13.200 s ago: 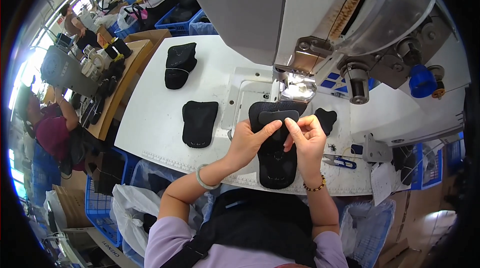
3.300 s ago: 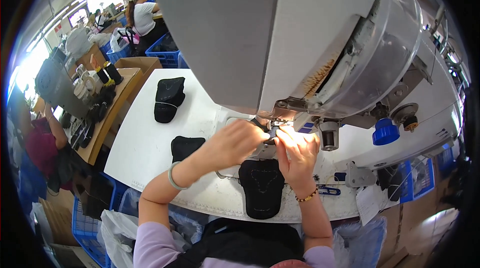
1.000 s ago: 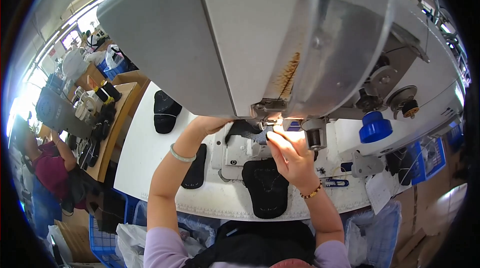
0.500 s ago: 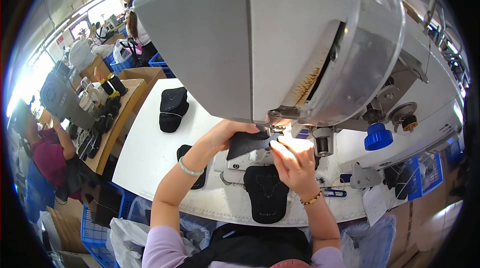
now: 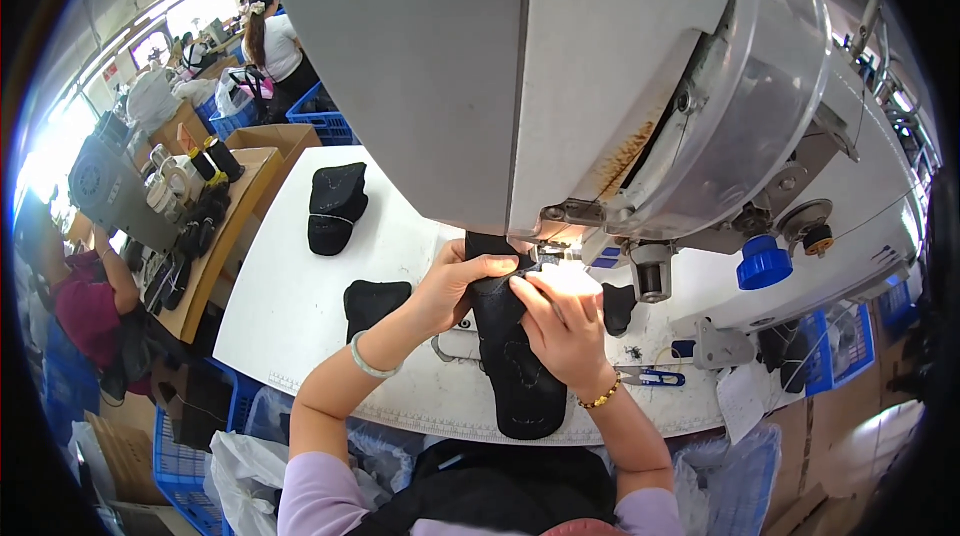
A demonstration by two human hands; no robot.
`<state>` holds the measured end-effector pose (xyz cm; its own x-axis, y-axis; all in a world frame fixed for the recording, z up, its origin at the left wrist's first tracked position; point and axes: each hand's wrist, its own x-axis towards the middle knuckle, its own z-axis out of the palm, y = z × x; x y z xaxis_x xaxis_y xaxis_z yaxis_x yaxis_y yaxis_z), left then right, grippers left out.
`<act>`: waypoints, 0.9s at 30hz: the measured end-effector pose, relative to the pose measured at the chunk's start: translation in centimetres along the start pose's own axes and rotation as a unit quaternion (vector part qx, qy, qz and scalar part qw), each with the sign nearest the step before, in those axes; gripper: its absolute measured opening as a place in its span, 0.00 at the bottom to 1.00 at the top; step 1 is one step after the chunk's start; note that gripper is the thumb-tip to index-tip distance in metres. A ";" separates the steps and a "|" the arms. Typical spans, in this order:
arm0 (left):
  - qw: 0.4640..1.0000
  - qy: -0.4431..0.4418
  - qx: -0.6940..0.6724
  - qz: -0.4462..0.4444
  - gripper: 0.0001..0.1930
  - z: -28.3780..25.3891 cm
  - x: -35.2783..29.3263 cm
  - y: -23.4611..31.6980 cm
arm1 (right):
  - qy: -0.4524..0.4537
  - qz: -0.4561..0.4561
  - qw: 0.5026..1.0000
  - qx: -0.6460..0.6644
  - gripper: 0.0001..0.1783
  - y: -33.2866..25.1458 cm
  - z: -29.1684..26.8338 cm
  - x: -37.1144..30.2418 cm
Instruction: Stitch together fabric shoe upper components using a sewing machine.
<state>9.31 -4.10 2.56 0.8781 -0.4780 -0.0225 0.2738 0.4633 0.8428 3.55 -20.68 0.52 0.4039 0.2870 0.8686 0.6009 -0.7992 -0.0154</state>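
Observation:
A black padded fabric piece point(image 5: 520, 376) with light stitch lines lies lengthwise before me, its far end beneath the head of a white sewing machine point(image 5: 430, 66). My left hand point(image 5: 445, 286) grips its left edge, thumb on top, close to the needle area. From the right, my right hand point(image 5: 570, 326) presses curled fingers onto the same piece and pinches it; the fingertips are partly hidden. Another black piece point(image 5: 375, 304) rests beside my left forearm. Farther back is a black bundle point(image 5: 337, 206) with a light cord across it. A small black piece point(image 5: 618, 308) sits right of my right hand.
Blue-handled thread snips point(image 5: 660, 377) lie on the white table point(image 5: 270, 326) at right. The machine's blue knob point(image 5: 765, 263) juts out above. A blue crate point(image 5: 190, 456) and plastic bag point(image 5: 240, 476) stand lower left. A co-worker point(image 5: 95, 306) sits at far left.
The dark flap between my hands has come down, and the piece now runs straight toward the needle area. My right hand has shifted slightly left and nearer me. The view has turned a little.

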 end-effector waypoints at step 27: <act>0.989 0.072 0.031 0.126 0.09 2.9 -2.6 -3.2 | 0.012 0.010 0.990 0.143 0.11 4.4 -1.6 -1.3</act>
<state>5.01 -6.51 1.53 0.9635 -0.2392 0.1204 0.0177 0.5057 0.8626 4.57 -25.38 0.13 0.4032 0.2580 0.8780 0.7656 -0.6206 -0.1692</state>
